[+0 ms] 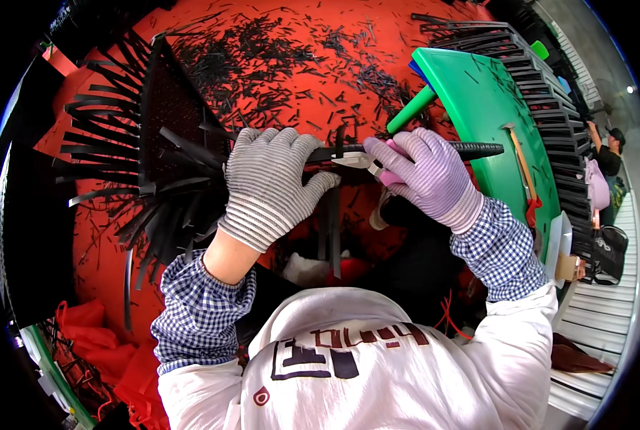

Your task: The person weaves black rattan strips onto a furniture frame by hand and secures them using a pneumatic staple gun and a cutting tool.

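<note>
My left hand (269,183), in a grey striped glove, has its fingers over a black strip-wrapped bar (481,150) and its thumb below. My right hand (434,175), in a purple striped glove, is closed round pink-handled cutting pliers (354,160). The metal jaws point left, close to the bar and a short upright black strip (340,136). At the left hand's outer side is a dark woven panel (176,107), with many loose black strips (105,147) fanning out from its edges. How the bar joins the panel is hidden by my left hand.
Cut black strip pieces (255,61) litter the red floor (384,43). A green table top (477,86) with a green leg (411,109) stands at the right, a hammer (522,161) lying on it. Beyond it is another slatted black piece (549,107); a person (609,154) is farther off.
</note>
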`<state>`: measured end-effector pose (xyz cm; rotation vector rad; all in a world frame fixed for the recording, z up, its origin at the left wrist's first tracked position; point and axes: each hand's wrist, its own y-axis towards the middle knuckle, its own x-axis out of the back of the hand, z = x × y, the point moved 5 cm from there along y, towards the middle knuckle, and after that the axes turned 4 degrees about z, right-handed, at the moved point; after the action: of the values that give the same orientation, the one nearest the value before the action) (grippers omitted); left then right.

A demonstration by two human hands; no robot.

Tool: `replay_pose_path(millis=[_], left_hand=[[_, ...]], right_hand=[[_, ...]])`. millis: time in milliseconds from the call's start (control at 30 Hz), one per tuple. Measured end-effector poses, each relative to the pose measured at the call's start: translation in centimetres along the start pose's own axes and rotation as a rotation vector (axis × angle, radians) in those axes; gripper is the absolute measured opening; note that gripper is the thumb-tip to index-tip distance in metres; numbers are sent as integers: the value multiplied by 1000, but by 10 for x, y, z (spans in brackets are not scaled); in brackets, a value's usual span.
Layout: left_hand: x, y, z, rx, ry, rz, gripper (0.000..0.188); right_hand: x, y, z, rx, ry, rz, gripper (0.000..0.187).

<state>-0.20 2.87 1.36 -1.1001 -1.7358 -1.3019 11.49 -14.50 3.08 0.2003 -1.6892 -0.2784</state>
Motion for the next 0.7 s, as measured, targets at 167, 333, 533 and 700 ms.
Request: replay_pose_path(millis=[167,333,533,700], left_hand=[[-2,-5,0,-7,-26,6,36],[1,-5,-7,-25,-53,-7,30],[-2,-3,-9,-31,-71,-5,28],[-1,-4,-9,-4,-48,-2,25]], right_hand=[[26,-54,-64,-538,289,-348,57],[-12,-248,-204,-1266,24,-250,66],[-67,-420,-237,-1475,-503,135,76],[2,-221,-158,-891,-9,-368,37]])
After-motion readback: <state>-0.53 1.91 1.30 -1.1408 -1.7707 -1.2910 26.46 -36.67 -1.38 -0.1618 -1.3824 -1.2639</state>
